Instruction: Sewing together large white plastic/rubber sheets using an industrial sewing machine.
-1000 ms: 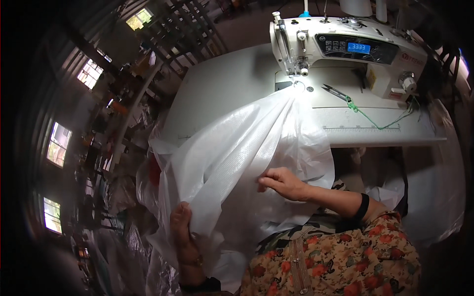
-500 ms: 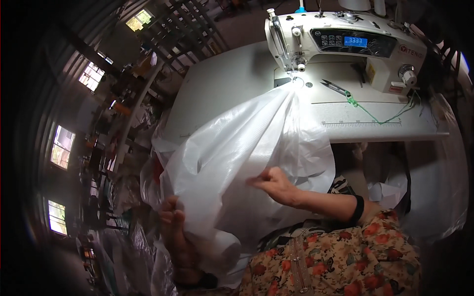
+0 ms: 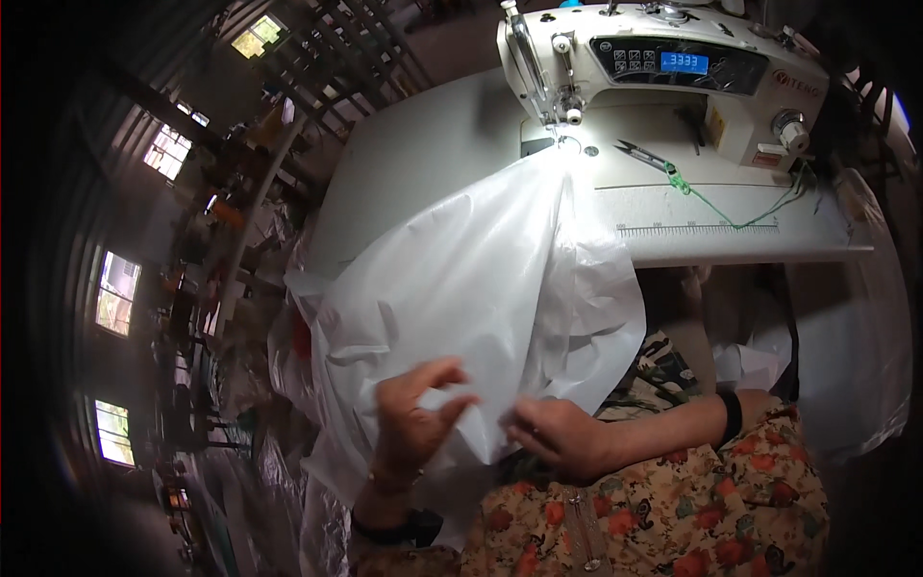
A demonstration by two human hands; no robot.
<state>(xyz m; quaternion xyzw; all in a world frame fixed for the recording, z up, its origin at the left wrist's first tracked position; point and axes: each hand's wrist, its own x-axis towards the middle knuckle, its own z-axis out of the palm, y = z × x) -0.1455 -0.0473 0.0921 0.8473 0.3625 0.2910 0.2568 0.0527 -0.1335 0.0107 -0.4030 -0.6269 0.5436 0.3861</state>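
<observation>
1. Right hand [image 3: 562, 438] is seen at 5 o'clock, blurred, fingers curled; whether sheet is pinched cannot be told.
2. Left hand [image 3: 415, 409] is seen near 7 o'clock, thumb and fingers spread apart over the sheet; nothing is seen clamped, contact cannot be confirmed.
3. White sheet [image 3: 471, 260] is spread from centre toward 7 o'clock, its far end gathered at the needle area [image 3: 563, 141], 1 o'clock. Whether it is a bag cannot be told; no contents are seen.
4. Step, as judged: near part of the sheet is being handled, far end at the needle. For the next move, a firm edge grip seems needed, without tugging at the needle.
5. Snips [image 3: 639, 154] are laid at 2 o'clock, tied with green cord [image 3: 716, 214].
6. Sewing machine [image 3: 663, 82] is lit, 1–2 o'clock.
7. Window [image 3: 119, 293] is seen at 9 o'clock.
</observation>
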